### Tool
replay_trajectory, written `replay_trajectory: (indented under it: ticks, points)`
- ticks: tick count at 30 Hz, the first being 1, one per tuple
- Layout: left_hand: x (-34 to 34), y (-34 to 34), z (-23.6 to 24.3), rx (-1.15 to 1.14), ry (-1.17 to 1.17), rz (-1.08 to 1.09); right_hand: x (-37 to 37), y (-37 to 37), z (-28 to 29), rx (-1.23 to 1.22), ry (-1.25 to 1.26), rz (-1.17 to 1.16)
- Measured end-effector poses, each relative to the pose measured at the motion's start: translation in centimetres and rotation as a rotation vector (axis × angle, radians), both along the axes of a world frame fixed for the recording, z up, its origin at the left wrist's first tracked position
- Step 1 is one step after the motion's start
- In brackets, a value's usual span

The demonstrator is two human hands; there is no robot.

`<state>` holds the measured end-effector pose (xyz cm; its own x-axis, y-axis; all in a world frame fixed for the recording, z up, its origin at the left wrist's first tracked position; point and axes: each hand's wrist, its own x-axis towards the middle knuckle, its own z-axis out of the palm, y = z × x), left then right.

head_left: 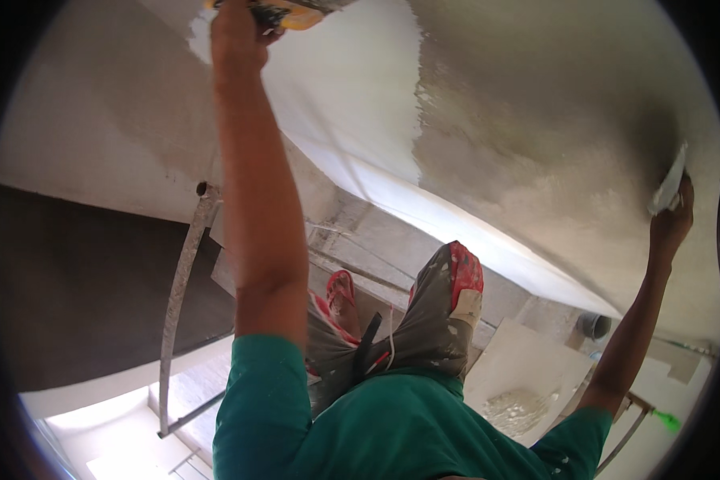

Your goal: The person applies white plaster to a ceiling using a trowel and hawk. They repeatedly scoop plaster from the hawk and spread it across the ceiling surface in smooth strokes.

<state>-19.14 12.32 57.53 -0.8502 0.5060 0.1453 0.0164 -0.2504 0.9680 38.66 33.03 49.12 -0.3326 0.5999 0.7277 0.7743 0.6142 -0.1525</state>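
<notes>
My left hand [244, 36] is raised at the top, closed on a yellow plastering tool [300, 16] with putty smears; part of it is cut off by the picture's edge. My right hand [674, 212] grips a pale, putty-coated scraper [669, 178] at the right, close against the wall [504, 144]. A white coated patch [336, 88] with a ragged edge covers part of that wall; the rest is mottled grey-beige.
A splattered metal pole [182, 288] stands at the left beside a dark opening [96, 288]. Below are my feet in red sandals [342, 296], a stained board [520, 376], a short grey pipe [594, 326] and further bars [620, 440] at lower right.
</notes>
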Motion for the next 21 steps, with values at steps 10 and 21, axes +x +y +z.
replay_trajectory:
  ticks: [10, 21]
  points:
    - [13.3, -10.7, -16.6, 0.113, -0.430, -0.146, -8.9, -17.0, -8.7, -1.060, -0.157, 0.169]
    - [19.2, -10.4, -19.2, 0.066, -0.476, -0.336, -15.7, -22.7, -9.7, -1.124, -0.031, 0.198]
